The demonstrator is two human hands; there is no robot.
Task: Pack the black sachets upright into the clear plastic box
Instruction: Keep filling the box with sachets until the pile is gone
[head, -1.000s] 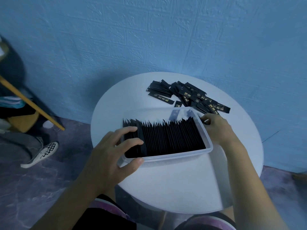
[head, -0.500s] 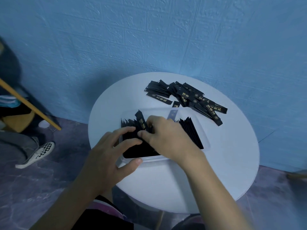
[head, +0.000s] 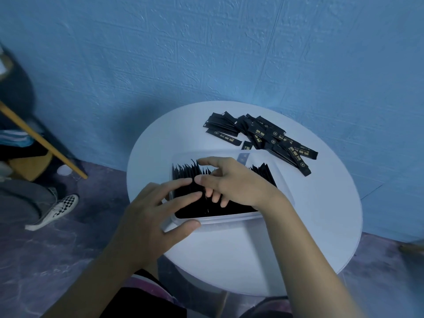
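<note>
Left grip [head: 156, 216], fingers spread, rests on the left end of the clear plastic box [head: 229, 220]. Right grip [head: 234, 182], fingers apart, presses the upright black sachets [head: 183, 174] inside it. The box sits mid-worktop [head: 252, 249], with loose sachets [head: 263, 136] near the far edge. Blue wall [head: 206, 53] and purple floor [head: 68, 260] lie beyond.

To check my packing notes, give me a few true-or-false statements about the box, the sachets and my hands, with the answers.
1. The sachets in the box stand upright. True.
2. The loose pile lies between the box and the person. False: it lies behind the box, toward the wall.
3. The left hand and the right hand are both at the box. True.
4. The table is square. False: it is round.
</note>
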